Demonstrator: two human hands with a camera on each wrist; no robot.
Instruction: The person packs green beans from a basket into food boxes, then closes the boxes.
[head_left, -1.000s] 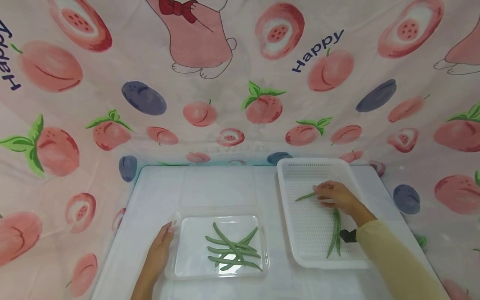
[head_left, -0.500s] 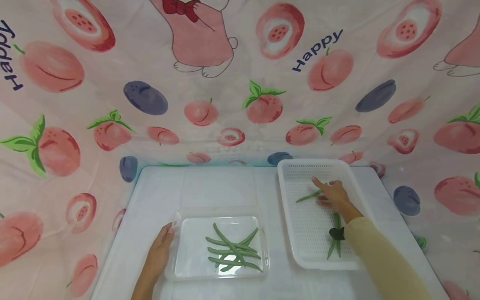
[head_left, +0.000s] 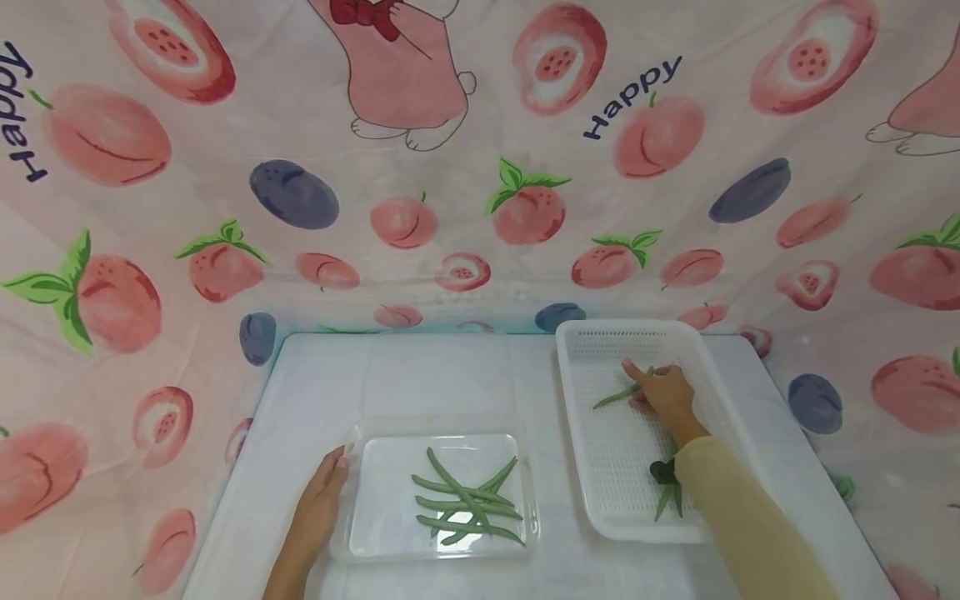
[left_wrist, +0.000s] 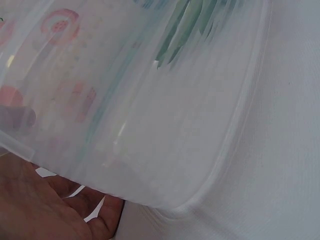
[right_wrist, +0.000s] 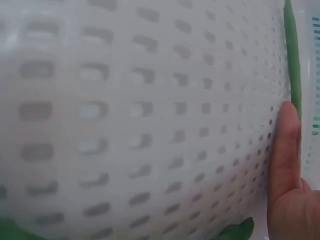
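Observation:
At the left, my left hand (head_left: 320, 496) holds the near-left side of a clear plastic box (head_left: 352, 533); its fingers (left_wrist: 107, 217) curl against the outer wall in the left wrist view. Several green beans (head_left: 465, 500) lie crossed inside the box. Over the white perforated basket (head_left: 600, 467), my right hand (head_left: 667, 398) has thumb and fingers about a single green bean (head_left: 615, 396) at the far end. That bean (right_wrist: 293, 55) runs along a straight digit in the right wrist view; the rest of the grip is hidden.
More green beans (head_left: 667, 504) lie in the basket's near part, partly hidden by the right wrist and a dark heart-shaped piece at the cuff. A white table (head_left: 435, 367) carries both containers. Fruit-printed cloth (head_left: 465, 192) rises behind and at the sides.
My right hand and sleeve have shifted left and the fingers spread, then drew in around the bean, which stays about where it was. The left hand and box have not moved.

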